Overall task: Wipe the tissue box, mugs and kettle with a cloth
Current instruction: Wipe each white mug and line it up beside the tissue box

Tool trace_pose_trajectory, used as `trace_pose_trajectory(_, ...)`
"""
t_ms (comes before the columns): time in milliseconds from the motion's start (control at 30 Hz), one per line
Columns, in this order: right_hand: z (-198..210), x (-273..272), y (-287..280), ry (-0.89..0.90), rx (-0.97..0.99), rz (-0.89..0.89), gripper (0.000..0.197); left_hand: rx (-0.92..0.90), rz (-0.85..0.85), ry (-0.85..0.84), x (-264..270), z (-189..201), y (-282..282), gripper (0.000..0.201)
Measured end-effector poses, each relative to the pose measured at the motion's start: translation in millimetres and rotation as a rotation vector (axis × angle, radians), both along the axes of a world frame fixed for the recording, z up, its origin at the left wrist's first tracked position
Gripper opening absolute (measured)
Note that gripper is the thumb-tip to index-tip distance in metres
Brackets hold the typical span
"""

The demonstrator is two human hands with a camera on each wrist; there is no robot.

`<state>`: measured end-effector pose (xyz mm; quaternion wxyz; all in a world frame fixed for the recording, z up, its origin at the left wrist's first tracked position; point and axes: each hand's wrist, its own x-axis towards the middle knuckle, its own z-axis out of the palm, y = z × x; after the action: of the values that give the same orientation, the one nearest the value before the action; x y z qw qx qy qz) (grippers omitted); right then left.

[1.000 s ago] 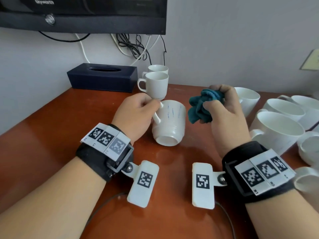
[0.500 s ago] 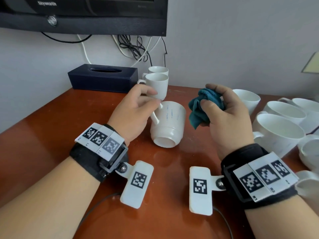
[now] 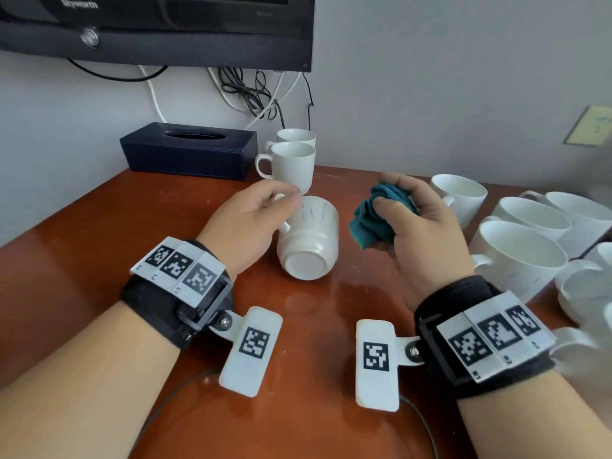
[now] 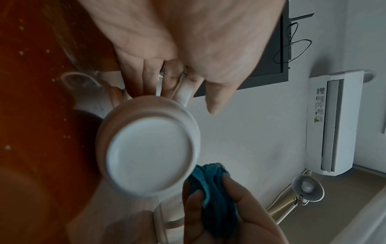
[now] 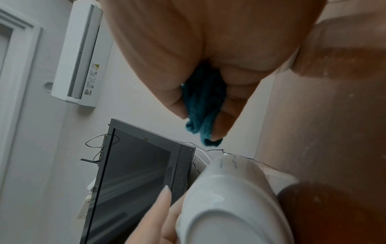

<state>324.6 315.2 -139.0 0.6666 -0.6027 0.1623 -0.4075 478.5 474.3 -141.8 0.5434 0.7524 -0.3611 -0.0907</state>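
Mug point(image 3: 308, 240), tipped with its base toward the camera, hangs over the table point(image 3: 99, 246) by its handle in the left hand's point(image 3: 245, 223) curled fingers; just right, apart, the right hand point(image 3: 420, 226) clenches the cloth point(image 3: 371, 223).

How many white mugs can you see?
9 mugs at least: two beside the tissue box, one tilted in the left hand, six clustered at the right; the frame edge may hide more.
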Motion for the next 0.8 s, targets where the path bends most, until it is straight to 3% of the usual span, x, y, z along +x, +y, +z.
trace_pose_trajectory(67, -2, 1, -2, -0.031, 0.035, 0.013, 0.032, 0.037, -0.039, -0.001, -1, 1, 0, 0.044)
trace_pose_trajectory(200, -5, 5, -4, -0.013, 0.006, -0.006, 0.069, 0.123, -0.144, 0.038, 3, 0, 2, 0.099)
trace_pose_trajectory(333, -6, 6, -1, -0.019, -0.034, 0.033, 0.068, 0.250, -0.207, 0.037, 3, 1, 4, 0.131)
trace_pose_trajectory(533, -6, 0, -4, 0.007, -0.040, 0.093, 0.035, 0.322, -0.188, -0.068, -1, 6, 7, 0.127)
trace_pose_trajectory(800, 2, -5, 2, 0.001, 0.005, 0.114, 0.043, 0.300, -0.163, -0.207, -9, 9, 8, 0.119)
